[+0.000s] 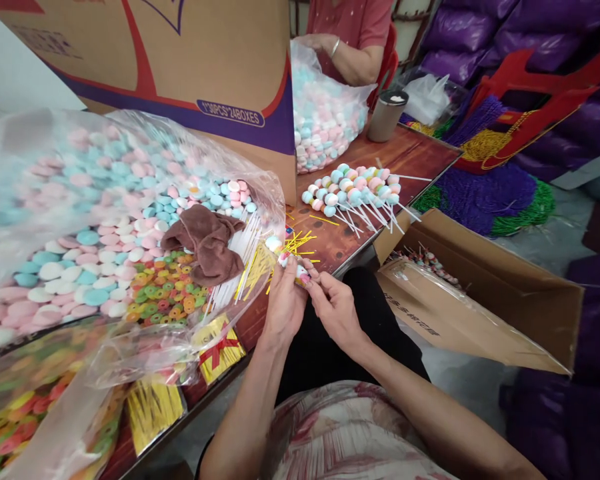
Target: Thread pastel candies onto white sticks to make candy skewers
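Close to the table edge, my left hand [286, 300] is closed around a marshmallow skewer [274, 245] that seems to sit in clear wrapping. White, blue and pink pieces show above the fingers. My right hand [336, 308] pinches the lower end of the same skewer, its fingertips touching those of my left hand. The stick is hidden by the fingers. Just beyond lie loose yellow twist ties [305, 243]. To the left are white sticks [225, 283], a brown cloth [205, 243], gummy rings [167, 287] and loose marshmallows [60, 270] on a clear plastic bag.
Finished skewers [353, 187] are piled on the table [420, 153] near a grey tumbler [387, 117]. A large carton [180, 67] stands behind the candy. An open box [510, 293] with wrapped skewers is at right. Across the table sits another person [353, 40] behind a marshmallow bag [325, 113].
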The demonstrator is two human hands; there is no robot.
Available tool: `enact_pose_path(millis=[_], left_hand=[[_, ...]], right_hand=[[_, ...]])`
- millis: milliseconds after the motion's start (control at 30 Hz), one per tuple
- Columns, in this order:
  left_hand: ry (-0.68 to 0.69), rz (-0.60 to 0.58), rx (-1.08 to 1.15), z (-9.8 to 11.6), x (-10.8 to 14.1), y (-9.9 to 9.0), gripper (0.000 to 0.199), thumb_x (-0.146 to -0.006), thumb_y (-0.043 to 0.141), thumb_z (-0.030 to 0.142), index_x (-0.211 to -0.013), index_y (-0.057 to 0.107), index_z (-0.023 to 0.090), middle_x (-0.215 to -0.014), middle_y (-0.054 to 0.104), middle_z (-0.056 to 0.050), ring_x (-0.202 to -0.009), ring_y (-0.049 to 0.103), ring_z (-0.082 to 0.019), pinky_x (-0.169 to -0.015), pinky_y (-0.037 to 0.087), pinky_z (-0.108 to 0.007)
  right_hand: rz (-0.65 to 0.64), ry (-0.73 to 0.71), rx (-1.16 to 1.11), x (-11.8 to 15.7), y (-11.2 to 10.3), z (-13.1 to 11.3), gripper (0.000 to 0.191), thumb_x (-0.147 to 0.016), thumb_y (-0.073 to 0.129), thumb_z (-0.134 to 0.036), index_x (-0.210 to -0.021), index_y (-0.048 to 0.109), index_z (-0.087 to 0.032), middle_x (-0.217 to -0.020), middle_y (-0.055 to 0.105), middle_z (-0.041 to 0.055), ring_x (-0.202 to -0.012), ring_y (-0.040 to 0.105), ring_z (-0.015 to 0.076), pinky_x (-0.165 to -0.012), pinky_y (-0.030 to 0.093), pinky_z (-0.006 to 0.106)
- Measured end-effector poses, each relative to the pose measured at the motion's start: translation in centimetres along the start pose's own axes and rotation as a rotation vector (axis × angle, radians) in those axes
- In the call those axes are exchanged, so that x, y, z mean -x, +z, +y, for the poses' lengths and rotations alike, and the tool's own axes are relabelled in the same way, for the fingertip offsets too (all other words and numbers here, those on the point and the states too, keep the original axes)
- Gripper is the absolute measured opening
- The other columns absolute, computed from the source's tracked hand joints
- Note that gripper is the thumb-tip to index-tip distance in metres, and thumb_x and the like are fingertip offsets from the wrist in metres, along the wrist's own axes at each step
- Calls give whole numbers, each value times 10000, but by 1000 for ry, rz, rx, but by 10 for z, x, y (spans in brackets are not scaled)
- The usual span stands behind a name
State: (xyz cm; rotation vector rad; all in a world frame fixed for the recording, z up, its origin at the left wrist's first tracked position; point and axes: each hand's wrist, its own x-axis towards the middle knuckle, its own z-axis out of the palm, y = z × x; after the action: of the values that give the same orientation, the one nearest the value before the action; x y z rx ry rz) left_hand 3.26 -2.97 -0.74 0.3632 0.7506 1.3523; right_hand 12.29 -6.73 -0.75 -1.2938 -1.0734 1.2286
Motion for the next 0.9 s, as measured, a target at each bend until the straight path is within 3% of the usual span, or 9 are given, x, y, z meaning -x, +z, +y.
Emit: enact_pose_path(millis=[133, 233, 433, 667, 767, 900], left_hand=[[23, 42, 8, 12, -3, -1, 206, -818, 741, 310, -887, 609, 167, -795, 646, -10, -715, 624, -107, -719, 501, -242], [26, 32, -8, 16, -2, -3, 197, -827, 731, 315, -870, 611, 165, -804, 645, -9, -700, 610, -101, -723, 506, -247], [-28, -81, -54, 2, 4, -8, 196, -839, 716, 335, -877, 642, 158, -823, 675, -41, -745, 649, -138, -753, 530, -287], [-1, -107, -277, 3, 11, -11, 280, -878, 639, 397, -871, 725, 131, -911, 748, -122, -975, 679, -240, -889, 503, -353], [21, -107, -306, 3, 14, -8, 285, -876, 643, 400, -884, 748, 135, -965, 750, -120, -1019, 659, -236, -912, 487, -340], [58, -61, -191, 0, 15, -7, 293, -850, 681, 427, -963, 746, 165, -917, 732, -75, -919, 660, -191, -832, 513, -300]], right_hand=[[-147, -3, 168, 12, -13, -2, 271, -924, 551, -358, -724, 612, -186, -555, 481, -45, -528, 422, 99, -534, 344, 237], [-222, 83, 117, 19, -21, -2, 255, -915, 546, -321, -710, 606, -181, -537, 498, -45, -501, 422, 94, -511, 333, 233], [-134, 41, 21, 10, -9, 4, 299, -906, 557, -333, -639, 528, -203, -543, 481, -38, -513, 403, 105, -523, 323, 250], [-87, -61, -20, 0, 1, -2, 281, -901, 563, -303, -638, 545, -206, -564, 475, -35, -544, 422, 115, -558, 330, 261], [-92, -74, -43, -3, 0, -8, 302, -906, 568, -313, -627, 534, -204, -568, 465, -35, -554, 415, 113, -560, 323, 257], [-166, -48, -39, -7, -5, -12, 299, -925, 575, -338, -659, 539, -204, -598, 483, -34, -556, 424, 105, -558, 331, 249]])
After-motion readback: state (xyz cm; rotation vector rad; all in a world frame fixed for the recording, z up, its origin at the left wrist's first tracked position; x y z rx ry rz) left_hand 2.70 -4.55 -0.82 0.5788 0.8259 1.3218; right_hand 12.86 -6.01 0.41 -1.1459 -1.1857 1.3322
